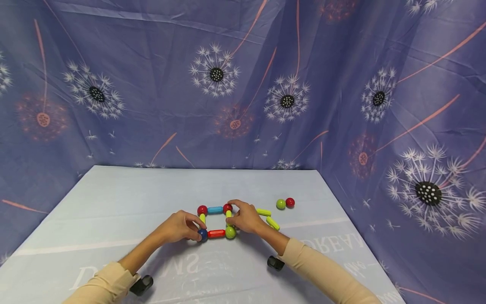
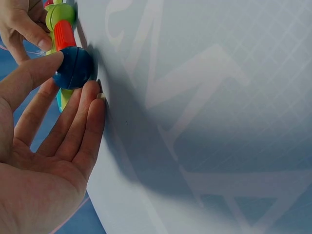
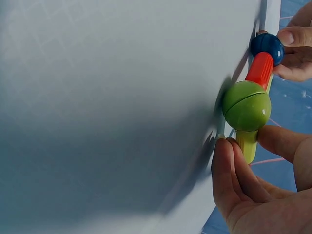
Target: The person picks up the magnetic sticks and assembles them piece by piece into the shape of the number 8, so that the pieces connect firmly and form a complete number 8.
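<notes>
A four-sided frame of balls and rods lies on the table. Its near side is a red rod [image 1: 216, 234] between a blue ball [image 1: 203, 234] and a green ball [image 1: 230, 232]. Along the far side, a light-blue rod [image 1: 215, 210] joins two red balls [image 1: 202, 210]. Yellow-green rods form the left and right sides. My left hand [image 1: 180, 228] pinches the blue ball, its thumb on the ball in the left wrist view. With thumb and fingers, my right hand [image 1: 247, 218] grips the right yellow-green rod [image 3: 246, 145], just beside the green ball.
Right of the frame lie two loose yellow-green rods [image 1: 272, 223]. Farther right, a loose green ball [image 1: 280, 204] sits beside a loose red ball [image 1: 290, 202]. A pale printed cloth covers the table [image 1: 125, 190]. A purple dandelion-patterned curtain [image 1: 159, 84] stands behind and at the sides.
</notes>
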Motion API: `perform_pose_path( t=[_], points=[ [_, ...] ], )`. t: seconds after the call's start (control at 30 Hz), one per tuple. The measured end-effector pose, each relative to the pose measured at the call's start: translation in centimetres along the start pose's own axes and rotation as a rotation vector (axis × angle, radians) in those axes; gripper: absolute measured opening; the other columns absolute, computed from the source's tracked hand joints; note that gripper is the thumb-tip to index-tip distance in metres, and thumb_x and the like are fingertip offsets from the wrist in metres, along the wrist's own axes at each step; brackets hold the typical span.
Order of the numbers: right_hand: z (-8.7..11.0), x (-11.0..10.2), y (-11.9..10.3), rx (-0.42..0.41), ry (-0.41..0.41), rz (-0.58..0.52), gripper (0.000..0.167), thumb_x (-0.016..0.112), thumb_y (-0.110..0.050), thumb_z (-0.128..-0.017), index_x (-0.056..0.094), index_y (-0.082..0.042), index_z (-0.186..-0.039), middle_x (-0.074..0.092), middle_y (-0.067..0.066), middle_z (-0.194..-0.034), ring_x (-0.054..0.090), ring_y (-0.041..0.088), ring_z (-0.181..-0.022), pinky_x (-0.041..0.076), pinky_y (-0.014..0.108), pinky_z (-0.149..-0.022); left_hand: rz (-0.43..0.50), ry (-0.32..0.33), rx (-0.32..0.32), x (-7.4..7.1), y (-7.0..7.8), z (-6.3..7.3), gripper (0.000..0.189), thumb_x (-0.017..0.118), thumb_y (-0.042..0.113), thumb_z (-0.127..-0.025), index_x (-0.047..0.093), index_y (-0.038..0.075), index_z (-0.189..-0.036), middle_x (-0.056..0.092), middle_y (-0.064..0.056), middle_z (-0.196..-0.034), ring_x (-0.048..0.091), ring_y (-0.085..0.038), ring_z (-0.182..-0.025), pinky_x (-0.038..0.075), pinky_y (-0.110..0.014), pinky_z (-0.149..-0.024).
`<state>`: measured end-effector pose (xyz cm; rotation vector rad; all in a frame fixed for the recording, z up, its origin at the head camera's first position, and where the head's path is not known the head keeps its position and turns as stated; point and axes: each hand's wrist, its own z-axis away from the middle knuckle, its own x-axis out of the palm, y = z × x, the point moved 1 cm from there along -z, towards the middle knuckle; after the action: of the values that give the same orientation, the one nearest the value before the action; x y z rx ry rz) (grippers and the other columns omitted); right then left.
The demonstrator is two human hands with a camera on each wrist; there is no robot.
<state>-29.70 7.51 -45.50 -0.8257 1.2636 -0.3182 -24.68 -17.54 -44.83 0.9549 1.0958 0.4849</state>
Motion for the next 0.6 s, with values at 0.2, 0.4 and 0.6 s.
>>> perform_pose_path(
  t=[0.2, 0.4, 0.6],
  points=[
    [-0.09, 0.11, 0.09, 0.012, -0.012, -0.016, 0.059, 0.078, -0.023, -0.088, 0.056, -0.014, -0.143, 0.067, -0.002, -0.071, 0.059, 0.012, -0.060, 0.047, 0.027, -0.056, 0.005, 0.002, -0.009, -0.04, 0.08, 0.03, 0.025, 0.085, 0.011, -0.080, 0.078, 0.008, -0.105, 0.077, -0.007, -0.091, 0.065, -0.016, -0.077, 0.053, -0.033, -0.067],
    [-0.14, 0.21, 0.16, 0.017, -0.017, -0.006, 0.060, 0.078, -0.023, -0.088, 0.056, -0.016, -0.143, 0.065, -0.001, -0.068, 0.058, 0.012, -0.058, 0.047, 0.025, -0.055, 0.002, 0.008, -0.018, -0.01, 0.15, 0.07, 0.026, 0.085, 0.011, -0.080, 0.078, 0.008, -0.104, 0.077, -0.006, -0.091, 0.065, -0.016, -0.077, 0.053, -0.032, -0.068],
    [-0.09, 0.21, 0.16, 0.018, -0.019, -0.012, 0.059, 0.078, -0.022, -0.088, 0.056, -0.016, -0.143, 0.065, -0.001, -0.067, 0.058, 0.012, -0.057, 0.048, 0.026, -0.055, -0.001, 0.012, -0.019, 0.01, 0.14, 0.06, 0.025, 0.085, 0.011, -0.080, 0.079, 0.009, -0.104, 0.077, -0.006, -0.090, 0.064, -0.015, -0.076, 0.052, -0.032, -0.066]
  ],
)
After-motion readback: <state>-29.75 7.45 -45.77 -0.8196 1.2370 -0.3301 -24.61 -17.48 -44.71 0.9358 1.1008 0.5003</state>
